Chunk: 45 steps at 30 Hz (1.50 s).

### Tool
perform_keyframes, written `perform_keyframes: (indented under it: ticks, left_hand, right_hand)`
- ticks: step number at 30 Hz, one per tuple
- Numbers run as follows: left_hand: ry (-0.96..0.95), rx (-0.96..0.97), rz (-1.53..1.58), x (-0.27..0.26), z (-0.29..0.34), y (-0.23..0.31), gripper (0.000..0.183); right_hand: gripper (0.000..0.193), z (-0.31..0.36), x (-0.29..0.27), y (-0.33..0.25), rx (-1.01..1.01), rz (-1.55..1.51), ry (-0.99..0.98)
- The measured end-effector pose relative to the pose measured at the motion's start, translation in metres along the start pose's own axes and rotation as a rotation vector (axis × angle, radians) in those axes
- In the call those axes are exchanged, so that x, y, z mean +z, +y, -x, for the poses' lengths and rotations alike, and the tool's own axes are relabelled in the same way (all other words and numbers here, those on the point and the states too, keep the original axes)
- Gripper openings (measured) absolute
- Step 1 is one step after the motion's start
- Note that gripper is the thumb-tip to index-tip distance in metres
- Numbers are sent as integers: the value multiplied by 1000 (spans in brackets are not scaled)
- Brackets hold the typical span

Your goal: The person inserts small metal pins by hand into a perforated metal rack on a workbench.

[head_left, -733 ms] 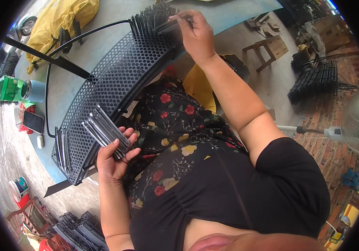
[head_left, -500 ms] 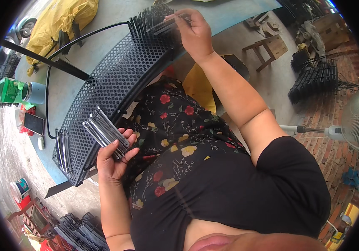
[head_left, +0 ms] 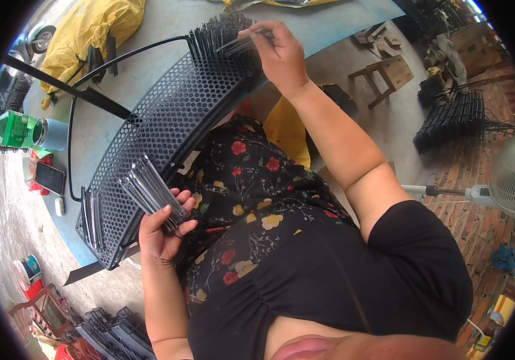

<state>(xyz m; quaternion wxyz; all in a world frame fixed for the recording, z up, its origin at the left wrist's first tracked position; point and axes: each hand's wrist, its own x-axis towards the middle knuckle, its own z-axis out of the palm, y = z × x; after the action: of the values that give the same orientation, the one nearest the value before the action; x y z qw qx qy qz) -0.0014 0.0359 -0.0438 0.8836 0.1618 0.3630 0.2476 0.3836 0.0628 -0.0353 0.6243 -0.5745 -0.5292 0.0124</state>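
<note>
A bundle of thin, shiny dark metal strips [head_left: 152,191] lies across my left hand [head_left: 162,231], whose thumb and fingers close round its near end. The strips fan out over the curved black perforated panel [head_left: 170,111]. At the panel's far end, my right hand [head_left: 284,57] pinches a few similar strips [head_left: 237,45] between thumb and fingers. They are beside a dense pile of dark strips [head_left: 206,45], and I cannot tell whether they touch it. A smaller group of strips [head_left: 91,219] rests on the panel's near left end.
A black bar [head_left: 68,87] and curved tube frame rise beside the panel on the blue table [head_left: 323,30]. To the left are a phone [head_left: 49,178], a green container [head_left: 14,129] and a yellow sack [head_left: 89,30]. A wooden stool [head_left: 383,78] and a fan [head_left: 509,171] stand right.
My right hand has shifted slightly down and to the right, still pinching the strips. The left hand and its bundle have barely moved.
</note>
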Motion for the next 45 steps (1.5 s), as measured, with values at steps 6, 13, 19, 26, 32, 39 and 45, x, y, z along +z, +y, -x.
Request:
perform_keyframes:
  ticks: [6, 13, 19, 26, 32, 39, 45]
  left_hand:
    - [-23, -11, -34, -3, -1, 0, 45]
    - [-7, 8, -35, -1, -1, -1, 45]
    - [-8, 0, -26, -1, 0, 0, 45]
    - [-4, 3, -57, 1, -1, 0, 45]
    - [-14, 0, -78, -2, 1, 1, 44]
    - [30, -9, -137, -2, 1, 2, 42]
    - [52, 0, -178, 0, 2, 1, 41]
  right_hand:
    - [12, -15, 4, 7, -157, -6, -59]
    - [10, -16, 3, -2, -192, 88, -125]
    - [11, -25, 7, -10, -161, 119, -182]
    - [11, -29, 5, -16, -143, 282, -304]
    - [13, -41, 8, -14, -237, 265, -362]
    - [14, -34, 26, -21, -151, 501, -257]
    - [21, -39, 38, -2, -382, 731, -191]
